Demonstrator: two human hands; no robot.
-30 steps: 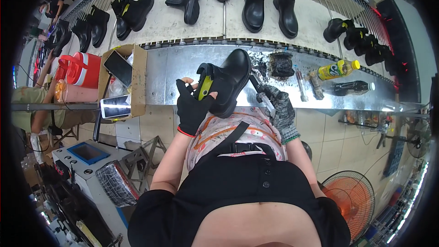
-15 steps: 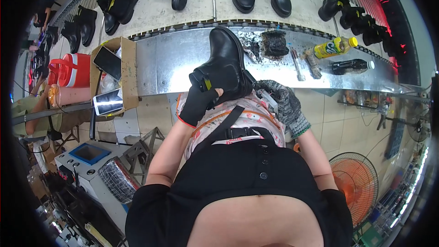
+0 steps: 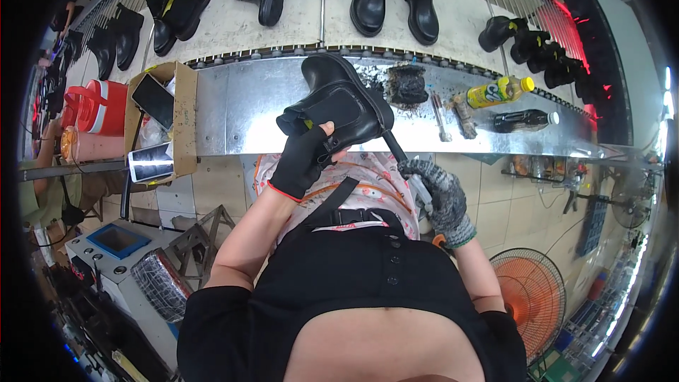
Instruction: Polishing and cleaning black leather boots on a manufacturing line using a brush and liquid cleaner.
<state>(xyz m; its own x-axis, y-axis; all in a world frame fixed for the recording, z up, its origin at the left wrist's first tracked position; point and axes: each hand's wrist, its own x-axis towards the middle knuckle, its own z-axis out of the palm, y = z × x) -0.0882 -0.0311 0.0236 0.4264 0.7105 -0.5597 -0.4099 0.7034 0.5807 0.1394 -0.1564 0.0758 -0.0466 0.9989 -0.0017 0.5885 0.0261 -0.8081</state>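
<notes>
A black ankle boot is tilted over the near edge of the metal bench, its toe pointing away and its sole facing right. My left hand, in a black fingerless glove, is closed round the boot's shaft, thumb on its side. In a grey knitted glove, my right hand is closed on a slim dark tool whose far end meets the boot's sole edge near the heel. What kind of tool it is cannot be made out. Something pale also shows in the right hand, partly hidden by the fingers.
On the metal bench lie a blackened block, a brush-like stick, a yellow bottle and a dark bottle. A cardboard box holds phones. Beyond runs a conveyor with several boots. An orange fan stands at right.
The boot has turned and tipped, its toe swinging left and its heel coming nearer. My right hand has drawn slightly toward me, showing more of the dark tool. The whole view has shifted a little.
</notes>
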